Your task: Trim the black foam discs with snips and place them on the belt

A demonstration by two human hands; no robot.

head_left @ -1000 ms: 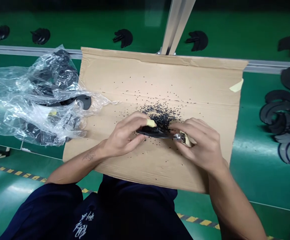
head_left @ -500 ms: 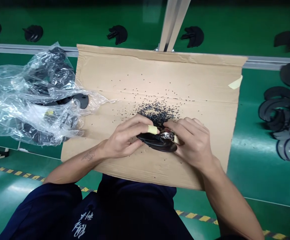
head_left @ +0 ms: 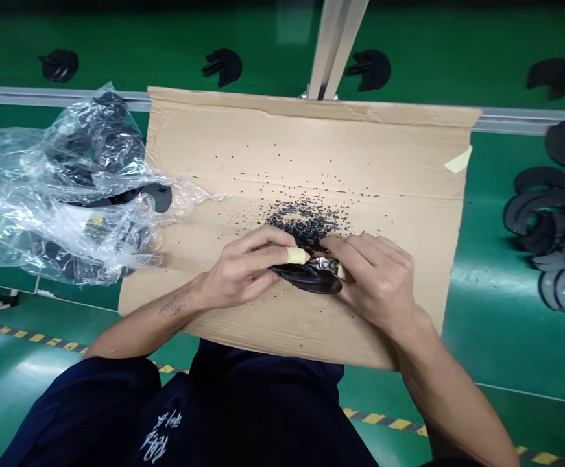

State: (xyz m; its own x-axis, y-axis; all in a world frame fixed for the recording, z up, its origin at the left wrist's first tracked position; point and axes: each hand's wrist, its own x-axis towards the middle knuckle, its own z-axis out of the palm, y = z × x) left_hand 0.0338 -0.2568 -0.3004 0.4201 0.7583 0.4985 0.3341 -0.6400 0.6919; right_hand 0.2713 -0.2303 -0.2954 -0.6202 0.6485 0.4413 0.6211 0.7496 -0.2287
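My left hand [head_left: 243, 267], with yellow tape round a finger, is closed on a black curved plastic part [head_left: 311, 280] held over the cardboard. My right hand [head_left: 377, 275] grips small metal cutting pliers [head_left: 324, 264], whose jaws are against the top of that part. The handles are mostly hidden in my palm. Just beyond my fingers lies a heap of tiny black plastic bits [head_left: 306, 224], scattered thinner toward its edges.
A cardboard sheet [head_left: 360, 146] covers the green table before me. On the left, a clear plastic bag [head_left: 68, 188] holds black parts. Loose black curved parts [head_left: 538, 207] lie at right. A metal post [head_left: 335, 52] stands behind, beside a green belt with spaced black parts [head_left: 224, 67].
The black parts on the far green belt have shifted slightly left. My hands, the part and the pliers stay nearly in place, with my right wrist turned a little.
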